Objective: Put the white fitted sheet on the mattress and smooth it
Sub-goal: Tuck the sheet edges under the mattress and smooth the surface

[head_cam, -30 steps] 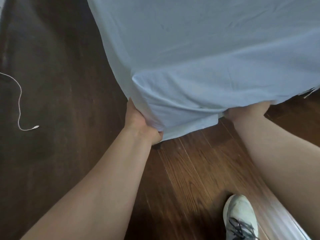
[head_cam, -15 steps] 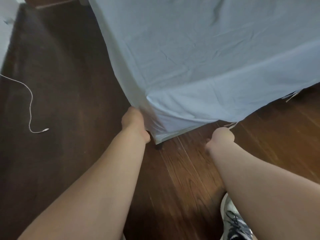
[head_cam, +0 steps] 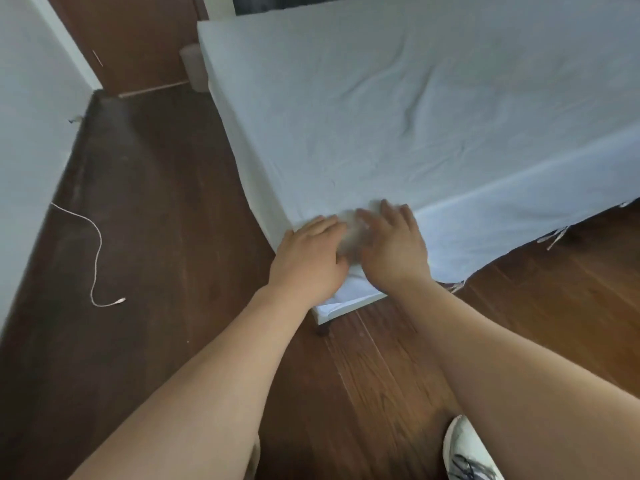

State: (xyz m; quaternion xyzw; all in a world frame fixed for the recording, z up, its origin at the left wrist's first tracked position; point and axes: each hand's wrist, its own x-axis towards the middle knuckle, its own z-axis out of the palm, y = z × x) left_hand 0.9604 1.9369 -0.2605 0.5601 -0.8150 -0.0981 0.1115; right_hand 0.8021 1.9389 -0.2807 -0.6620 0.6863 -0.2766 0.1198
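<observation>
We've let go of the hem, so both hands are up on the mattress's (head_cam: pixel 242 161) near corner now. Our left hand (head_cam: pixel 311 258) and right hand (head_cam: pixel 394 247) lie flat, fingers relaxed, pressing the white fitted sheet (head_cam: pixel 398 109). Corner looks tucked, so smoothing's next.

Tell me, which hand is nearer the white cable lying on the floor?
Left. The left hand rests on the sheet-covered corner of the mattress, on the side facing the white cable. The right hand lies beside it, farther from the cable.
</observation>
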